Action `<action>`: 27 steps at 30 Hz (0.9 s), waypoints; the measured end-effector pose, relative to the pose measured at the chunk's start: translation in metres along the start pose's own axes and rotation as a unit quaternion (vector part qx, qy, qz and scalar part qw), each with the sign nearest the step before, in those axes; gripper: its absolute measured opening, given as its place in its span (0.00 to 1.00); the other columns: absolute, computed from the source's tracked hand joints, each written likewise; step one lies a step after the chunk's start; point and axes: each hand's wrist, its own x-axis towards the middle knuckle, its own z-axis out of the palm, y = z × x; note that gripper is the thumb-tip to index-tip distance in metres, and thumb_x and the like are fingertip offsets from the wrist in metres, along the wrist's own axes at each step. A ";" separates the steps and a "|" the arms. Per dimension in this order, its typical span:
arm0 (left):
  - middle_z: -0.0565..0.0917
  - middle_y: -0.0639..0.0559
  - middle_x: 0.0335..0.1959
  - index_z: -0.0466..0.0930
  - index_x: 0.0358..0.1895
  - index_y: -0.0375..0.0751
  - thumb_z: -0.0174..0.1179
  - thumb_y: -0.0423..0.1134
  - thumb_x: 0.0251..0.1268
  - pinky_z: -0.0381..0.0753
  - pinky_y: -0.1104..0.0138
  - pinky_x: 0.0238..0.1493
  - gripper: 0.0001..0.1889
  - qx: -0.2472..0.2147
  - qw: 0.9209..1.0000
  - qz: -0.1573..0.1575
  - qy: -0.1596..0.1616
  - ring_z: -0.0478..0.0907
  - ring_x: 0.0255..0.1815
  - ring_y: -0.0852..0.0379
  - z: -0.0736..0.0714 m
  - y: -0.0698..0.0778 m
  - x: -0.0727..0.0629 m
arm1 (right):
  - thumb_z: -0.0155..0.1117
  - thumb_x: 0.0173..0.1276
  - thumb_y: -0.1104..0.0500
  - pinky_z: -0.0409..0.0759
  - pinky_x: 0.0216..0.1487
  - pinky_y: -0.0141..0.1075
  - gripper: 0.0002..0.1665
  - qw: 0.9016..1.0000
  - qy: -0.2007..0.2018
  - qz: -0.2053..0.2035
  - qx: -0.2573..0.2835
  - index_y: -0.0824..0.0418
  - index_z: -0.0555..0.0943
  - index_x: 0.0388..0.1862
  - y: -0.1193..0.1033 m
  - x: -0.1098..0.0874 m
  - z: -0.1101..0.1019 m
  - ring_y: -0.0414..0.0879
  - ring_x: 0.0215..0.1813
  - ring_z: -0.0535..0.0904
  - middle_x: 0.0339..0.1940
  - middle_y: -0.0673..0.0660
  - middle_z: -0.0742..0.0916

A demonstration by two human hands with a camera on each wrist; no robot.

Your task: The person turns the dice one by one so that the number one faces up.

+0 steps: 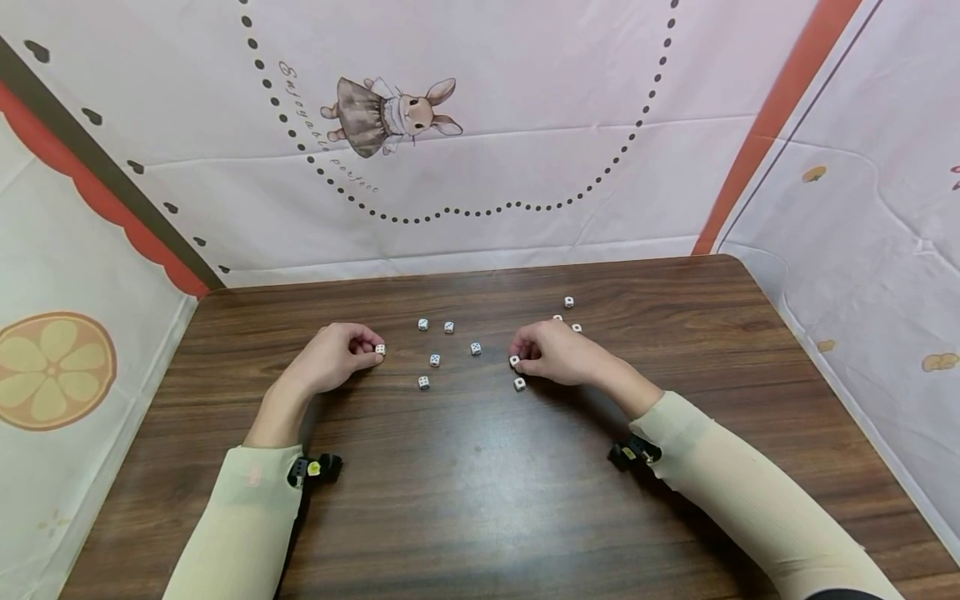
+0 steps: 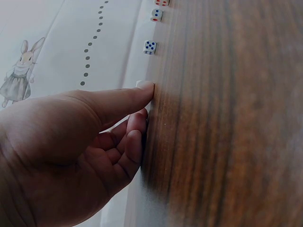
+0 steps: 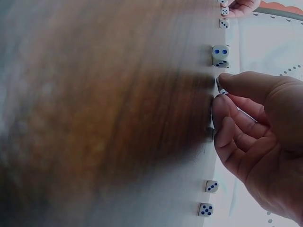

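At the left of the dice, my left hand [image 1: 330,358] pinches a small white die [image 1: 380,350] between thumb and fingers, down at the tabletop. In the left wrist view the thumb [image 2: 118,104] covers most of that die. My right hand [image 1: 561,354] pinches another white die [image 1: 514,361]; only a sliver of the die [image 3: 222,89] shows in the right wrist view. Just in front of the right hand lies a die [image 1: 520,384] with one large dot on top. Between the hands several dice lie scattered, among them one die [image 1: 476,348] nearest the right hand.
Beyond the right hand are three more dice, the farthest die [image 1: 568,302] near the back and one partly hidden by the hand. The dark wooden table [image 1: 465,500] meets a printed cloth [image 1: 525,158] at its back edge. Cloth also hangs at both sides.
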 end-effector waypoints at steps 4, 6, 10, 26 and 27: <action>0.84 0.50 0.37 0.87 0.47 0.40 0.69 0.38 0.74 0.76 0.60 0.44 0.06 -0.002 1.000 0.002 -0.001 0.78 0.40 0.53 0.000 0.000 0.000 | 0.74 0.71 0.62 0.80 0.40 0.37 0.04 1.000 0.000 -0.003 -0.001 0.57 0.85 0.37 0.002 0.001 0.001 0.40 0.34 0.81 0.28 0.45 0.85; 0.84 0.50 0.37 0.87 0.47 0.40 0.69 0.38 0.74 0.76 0.60 0.44 0.06 -0.003 1.000 0.002 0.000 0.78 0.40 0.53 0.000 0.000 0.000 | 0.74 0.70 0.62 0.80 0.39 0.37 0.04 1.000 0.000 -0.003 0.001 0.57 0.85 0.37 0.003 0.001 0.001 0.40 0.34 0.81 0.28 0.45 0.85; 0.84 0.51 0.37 0.87 0.47 0.41 0.69 0.38 0.74 0.77 0.59 0.45 0.06 0.000 1.000 0.001 -0.001 0.78 0.40 0.53 0.000 -0.001 0.000 | 0.74 0.70 0.62 0.80 0.40 0.37 0.04 1.000 -0.001 0.002 0.003 0.57 0.85 0.37 0.004 0.001 0.002 0.40 0.34 0.81 0.28 0.45 0.85; 0.84 0.50 0.37 0.87 0.48 0.39 0.69 0.38 0.74 0.76 0.59 0.45 0.07 -0.001 1.000 0.003 -0.001 0.78 0.40 0.53 0.000 0.001 -0.002 | 0.78 0.68 0.61 0.82 0.46 0.41 0.11 0.999 0.029 0.003 0.021 0.60 0.87 0.46 0.003 -0.010 -0.007 0.41 0.40 0.83 0.34 0.47 0.87; 0.84 0.50 0.37 0.87 0.48 0.39 0.69 0.38 0.74 0.76 0.59 0.45 0.07 0.000 1.000 0.003 -0.001 0.78 0.39 0.53 0.000 0.001 -0.001 | 0.78 0.67 0.62 0.82 0.46 0.41 0.11 0.999 0.033 0.004 0.025 0.60 0.87 0.47 0.003 -0.011 -0.009 0.42 0.40 0.83 0.35 0.47 0.87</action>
